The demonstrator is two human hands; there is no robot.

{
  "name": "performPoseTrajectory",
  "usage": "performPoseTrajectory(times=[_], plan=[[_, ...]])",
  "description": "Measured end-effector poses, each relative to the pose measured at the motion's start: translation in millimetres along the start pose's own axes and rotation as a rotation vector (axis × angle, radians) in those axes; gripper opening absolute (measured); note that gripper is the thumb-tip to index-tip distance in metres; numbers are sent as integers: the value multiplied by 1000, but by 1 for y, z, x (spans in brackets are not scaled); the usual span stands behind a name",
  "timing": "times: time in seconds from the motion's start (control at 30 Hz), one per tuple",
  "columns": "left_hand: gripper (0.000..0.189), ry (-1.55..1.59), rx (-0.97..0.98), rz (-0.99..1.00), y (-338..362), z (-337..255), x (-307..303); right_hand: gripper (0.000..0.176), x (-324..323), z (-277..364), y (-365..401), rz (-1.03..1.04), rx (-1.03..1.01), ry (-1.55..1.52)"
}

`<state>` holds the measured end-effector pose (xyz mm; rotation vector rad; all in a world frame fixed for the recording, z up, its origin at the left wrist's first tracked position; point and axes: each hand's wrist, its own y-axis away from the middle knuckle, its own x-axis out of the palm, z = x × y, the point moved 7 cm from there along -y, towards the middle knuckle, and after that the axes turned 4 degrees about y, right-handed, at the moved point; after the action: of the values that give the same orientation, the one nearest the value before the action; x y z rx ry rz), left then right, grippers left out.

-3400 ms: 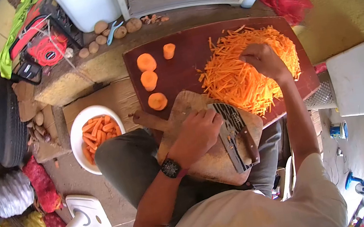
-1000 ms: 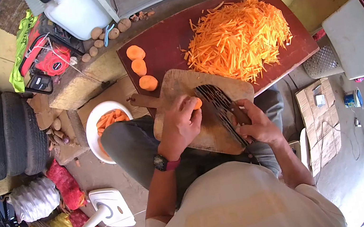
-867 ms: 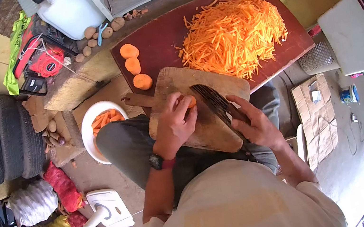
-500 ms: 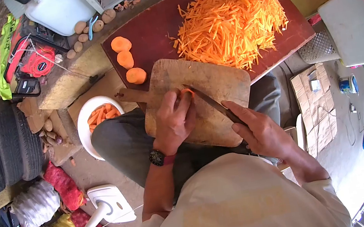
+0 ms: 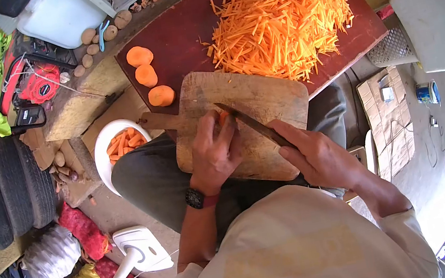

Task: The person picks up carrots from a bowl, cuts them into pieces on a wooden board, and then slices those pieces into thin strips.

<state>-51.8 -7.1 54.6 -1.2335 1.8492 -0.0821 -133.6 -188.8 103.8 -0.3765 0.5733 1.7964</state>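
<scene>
Across my lap lies a worn wooden cutting board (image 5: 271, 151), its handle pointing left. My left hand (image 5: 216, 150), with a watch on its wrist, has its fingers closed on a small piece of carrot (image 5: 223, 117), mostly hidden under the fingertips. My right hand (image 5: 316, 153) grips a knife (image 5: 258, 126) by its handle. The blade slants up and left, its tip beside the carrot piece. Beyond the board, a big heap of carrot strips (image 5: 282, 23) covers much of a dark red table (image 5: 181, 34). Three thick carrot pieces (image 5: 146, 76) stand near its left edge.
A white bowl (image 5: 101, 159) holding carrot pieces sits left of my knee. Farther left are stacked tires (image 5: 11, 186), red sacks (image 5: 82, 230) and a white fan base (image 5: 145, 249). Several potatoes (image 5: 110, 33) rest on a ledge. Flattened cardboard (image 5: 387, 123) lies at right.
The knife has shifted slightly, its tip now a little farther left by the carrot piece. Less of the orange shows at my left fingertips. The whole view has tilted a little.
</scene>
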Motion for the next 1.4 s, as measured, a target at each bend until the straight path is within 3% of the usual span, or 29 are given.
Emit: performPoseTrajectory(times=[0.2, 0.4, 0.6, 1.1, 1.4], plan=[[33, -31, 37, -57, 1, -1, 3, 55, 28, -22, -44, 7, -32, 42], [31, 57, -33, -75, 2, 1, -4, 52, 4, -2, -18, -143, -141, 109], [34, 69, -51, -51, 7, 6, -2, 49, -11, 9, 11, -34, -7, 78], [39, 62, -29, -8, 8, 4, -3, 61, 16, 6, -28, -17, -110, 114], [31, 122, -50, -76, 7, 4, -5, 55, 25, -14, -34, -79, -113, 138]])
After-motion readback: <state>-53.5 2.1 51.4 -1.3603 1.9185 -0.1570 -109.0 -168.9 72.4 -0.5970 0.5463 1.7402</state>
